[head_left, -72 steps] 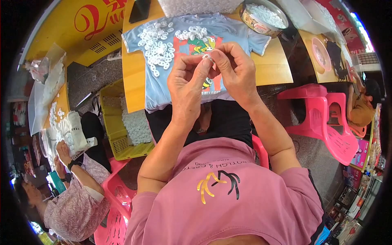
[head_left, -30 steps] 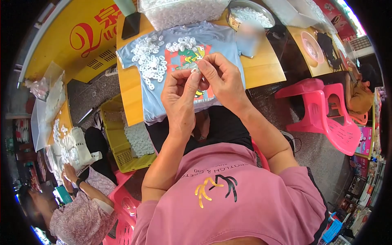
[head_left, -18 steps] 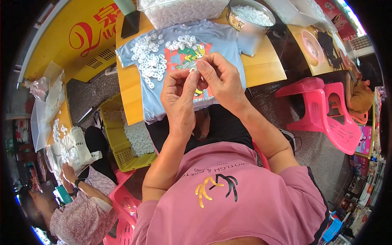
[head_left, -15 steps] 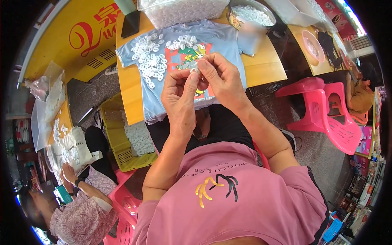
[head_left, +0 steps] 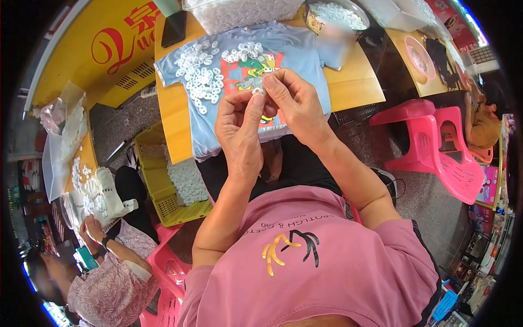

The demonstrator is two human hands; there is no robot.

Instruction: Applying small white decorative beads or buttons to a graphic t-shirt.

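Note:
Over the grey-blue T-shirt [head_left: 207, 131] on the table, I pinch a small white plastic piece [head_left: 258, 91] between my two hands. My left hand [head_left: 242, 128] has its thumb pressed against the curled index finger with the piece at the tip. From the other side, my right hand [head_left: 294, 103] closes thumb and forefinger at the same spot, and its own grip is partly hidden. Beyond my hands lies a spread of white oval plastic pieces [head_left: 201, 82] with holes, and a smaller cluster of them [head_left: 243, 52] sits above the shirt's dinosaur print.
A clear bin [head_left: 245, 16] of white pieces and a round tin [head_left: 338, 19] stand at the table's far side, near a dark phone [head_left: 174, 28]. A yellow crate [head_left: 163, 185] sits on the floor at left. Pink chairs [head_left: 436, 141] stand right; a co-worker [head_left: 109, 272] sits left.
My hands stay almost in the same place, pinching the small white piece. The view has shifted very slightly; the co-worker's hands at left have moved a little.

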